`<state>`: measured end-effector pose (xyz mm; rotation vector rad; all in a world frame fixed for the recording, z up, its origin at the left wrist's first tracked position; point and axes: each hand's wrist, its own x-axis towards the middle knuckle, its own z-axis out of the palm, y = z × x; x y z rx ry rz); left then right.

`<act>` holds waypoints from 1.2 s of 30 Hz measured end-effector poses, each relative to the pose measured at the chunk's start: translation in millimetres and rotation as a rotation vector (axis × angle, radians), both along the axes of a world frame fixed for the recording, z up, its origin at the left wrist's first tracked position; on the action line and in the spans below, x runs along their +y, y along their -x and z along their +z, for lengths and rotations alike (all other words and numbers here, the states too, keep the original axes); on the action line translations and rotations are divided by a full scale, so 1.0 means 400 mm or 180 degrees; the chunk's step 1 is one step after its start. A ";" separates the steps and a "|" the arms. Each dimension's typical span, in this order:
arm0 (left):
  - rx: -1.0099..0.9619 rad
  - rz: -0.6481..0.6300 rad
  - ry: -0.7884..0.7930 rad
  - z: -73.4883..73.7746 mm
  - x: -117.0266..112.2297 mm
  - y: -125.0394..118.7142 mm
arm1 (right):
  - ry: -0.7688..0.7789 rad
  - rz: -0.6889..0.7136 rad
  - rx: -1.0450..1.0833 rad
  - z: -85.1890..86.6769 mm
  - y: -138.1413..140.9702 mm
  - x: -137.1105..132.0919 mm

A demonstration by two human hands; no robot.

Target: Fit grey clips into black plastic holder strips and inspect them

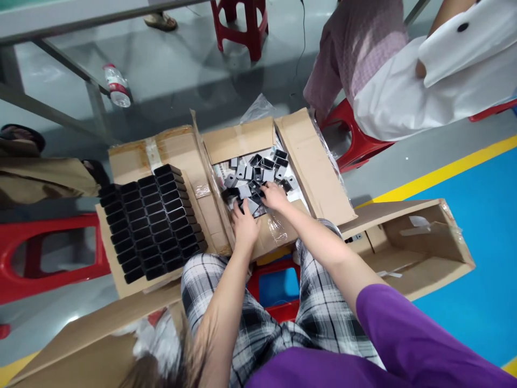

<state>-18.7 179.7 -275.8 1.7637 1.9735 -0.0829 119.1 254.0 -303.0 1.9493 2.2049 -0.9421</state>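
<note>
An open cardboard box (238,139) in front of my knees holds a loose heap of small rectangular casings (267,163), black inside and grey outside, some with a round hole in one face. My left hand (245,226) reaches over the near left of the heap, its fingers spread against the casings. To its right, my right hand (275,196) has its fingers bent at a black casing (256,187); its grip is partly hidden. Left of the box, black casings (153,215) stand in tight rows, hollow ends up, on a piece of cardboard (117,280).
Another open carton (420,242) lies at the right, and a large one (81,345) sits at lower left with crumpled plastic. Red stools (48,269) stand around. A seated person in white (404,102) is close at upper right. A bottle (117,86) lies beneath the table (81,19).
</note>
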 end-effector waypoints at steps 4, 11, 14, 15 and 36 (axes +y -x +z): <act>-0.0283 0.0222 -0.0014 -0.040 0.023 -0.010 | -0.0036 0.0054 0.0132 -0.003 0.010 -0.012; -0.0857 0.0315 -0.0199 -0.051 0.031 0.035 | 0.0338 0.0783 0.0796 -0.003 0.020 -0.050; -0.1040 0.0362 -0.0184 -0.049 0.021 0.085 | 0.0417 0.0903 0.0781 -0.002 0.027 -0.075; -0.1040 0.0445 -0.0169 -0.051 0.019 0.105 | 0.0454 0.0898 0.0718 -0.002 0.030 -0.082; -0.1470 0.1798 0.0398 -0.181 0.045 0.124 | 0.0179 -0.0587 -0.0285 -0.042 0.151 -0.090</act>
